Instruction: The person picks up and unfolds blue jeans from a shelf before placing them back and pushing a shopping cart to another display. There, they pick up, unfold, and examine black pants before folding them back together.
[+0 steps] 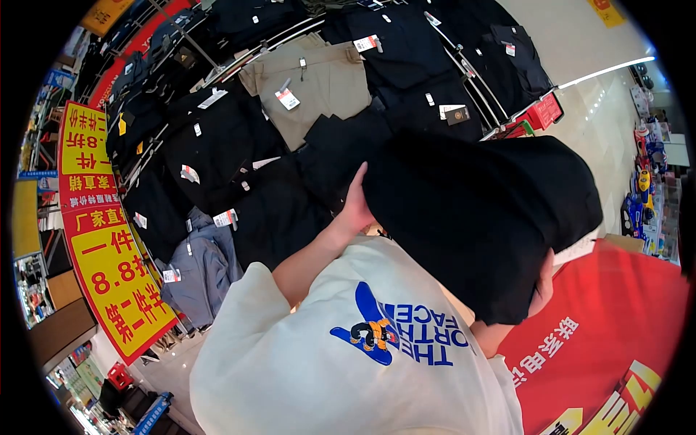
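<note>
Black trousers [478, 210], folded into a thick bundle, are held up in front of my chest. My left hand [356, 201] grips their left edge, thumb showing and the other fingers mostly hidden. At the lower right, my right hand [542, 286] closes around the other edge, partly covered by the cloth. A white paper tag [578, 248] sticks out near my right hand. Just beyond the bundle, more black trousers [348, 148] lie on the display, beside khaki trousers [315, 87] with a white and red tag [287, 98].
Metal rack rails [482, 94] run between rows of dark trousers. Grey trousers [206, 264] hang at the near left beside a red and yellow sign [116, 268]. A red printed panel [602, 319] stands close on my right. Shelves of colourful goods [645, 181] line the far right.
</note>
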`<move>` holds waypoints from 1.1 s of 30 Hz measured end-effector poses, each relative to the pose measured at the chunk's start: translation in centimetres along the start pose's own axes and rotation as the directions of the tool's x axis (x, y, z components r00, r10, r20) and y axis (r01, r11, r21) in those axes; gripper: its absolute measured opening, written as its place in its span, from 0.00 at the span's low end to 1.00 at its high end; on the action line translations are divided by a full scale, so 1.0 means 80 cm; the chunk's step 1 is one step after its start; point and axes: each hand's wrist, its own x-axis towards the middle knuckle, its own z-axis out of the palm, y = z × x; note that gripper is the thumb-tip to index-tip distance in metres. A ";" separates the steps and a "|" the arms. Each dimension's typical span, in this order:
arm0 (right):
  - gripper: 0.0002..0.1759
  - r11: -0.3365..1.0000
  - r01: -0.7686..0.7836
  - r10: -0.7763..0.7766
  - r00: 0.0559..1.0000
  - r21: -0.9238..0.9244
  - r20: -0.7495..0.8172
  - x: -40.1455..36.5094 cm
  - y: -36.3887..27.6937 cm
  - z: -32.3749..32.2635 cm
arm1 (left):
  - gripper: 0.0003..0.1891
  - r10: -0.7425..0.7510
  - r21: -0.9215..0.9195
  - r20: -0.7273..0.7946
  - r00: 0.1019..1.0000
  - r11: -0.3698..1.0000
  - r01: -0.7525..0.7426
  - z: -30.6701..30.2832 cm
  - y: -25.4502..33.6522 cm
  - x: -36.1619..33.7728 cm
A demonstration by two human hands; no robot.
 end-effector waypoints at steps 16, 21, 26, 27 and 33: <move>0.24 0.647 0.390 -0.621 0.768 -0.655 -0.156 -0.006 -0.060 -0.047 | 0.16 0.665 0.189 0.090 0.742 0.720 -0.668 0.058 0.240 0.012; 0.22 0.980 0.025 -0.089 0.942 -0.196 -0.325 0.012 -0.048 -0.050 | 0.15 0.655 0.233 -0.049 0.754 0.742 -0.629 -0.003 0.282 0.001; 0.25 0.951 -0.037 -0.109 0.889 -0.308 -0.444 0.012 -0.046 -0.054 | 0.19 0.614 0.223 -0.137 0.777 0.784 -0.580 -0.112 0.248 0.011; 0.27 0.933 -0.044 -0.141 0.869 -0.358 -0.474 0.013 -0.051 -0.059 | 0.20 0.595 0.164 -0.170 0.786 0.803 -0.573 -0.124 0.242 0.011; 0.25 0.775 0.064 -0.502 0.667 -0.629 -0.550 0.015 -0.098 -0.043 | 0.19 0.605 0.113 -0.125 0.786 0.796 -0.595 -0.153 0.241 0.036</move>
